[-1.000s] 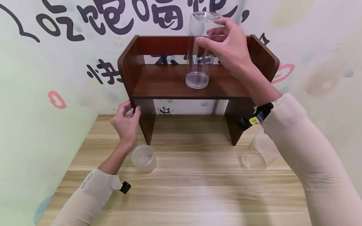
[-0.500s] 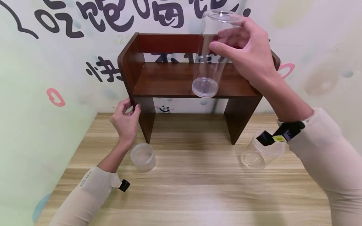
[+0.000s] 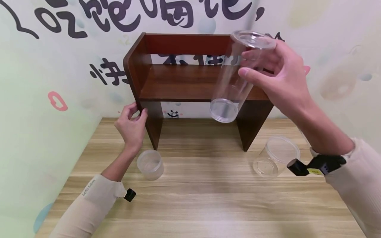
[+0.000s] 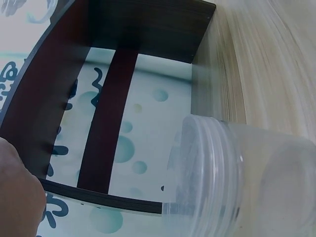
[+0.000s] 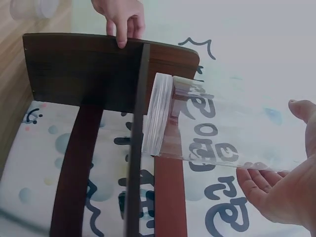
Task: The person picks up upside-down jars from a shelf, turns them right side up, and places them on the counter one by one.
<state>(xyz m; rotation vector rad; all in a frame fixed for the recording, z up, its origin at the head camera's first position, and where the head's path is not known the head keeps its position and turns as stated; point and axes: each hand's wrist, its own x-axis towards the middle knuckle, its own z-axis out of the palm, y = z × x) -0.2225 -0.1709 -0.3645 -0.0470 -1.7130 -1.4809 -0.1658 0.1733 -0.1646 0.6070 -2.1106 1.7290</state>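
My right hand (image 3: 282, 79) holds a tall clear plastic jar (image 3: 230, 79) by its upper part, thumb on one side and fingers on the other. Tilted, the jar hangs in front of the dark brown wooden desk shelf (image 3: 184, 84), its lower end below the shelf board's front edge. A thick ridged ring (image 5: 159, 113) circles that lower end in the right wrist view. My left hand (image 3: 131, 127) grips the front edge of the shelf's left side panel (image 3: 135, 71), its thumb in front and its fingers partly hidden behind.
A small frosted jar (image 3: 150, 165) stands on the wooden table (image 3: 193, 205) below my left hand. Right of the shelf is a wider clear jar (image 3: 275, 157). Behind the shelf rises a wall (image 3: 71, 76) with painted lettering.
My right hand has brought the tall jar off the shelf board, to the right, downward and nearer to me. The jar tilts more. My left hand stays on the side panel.
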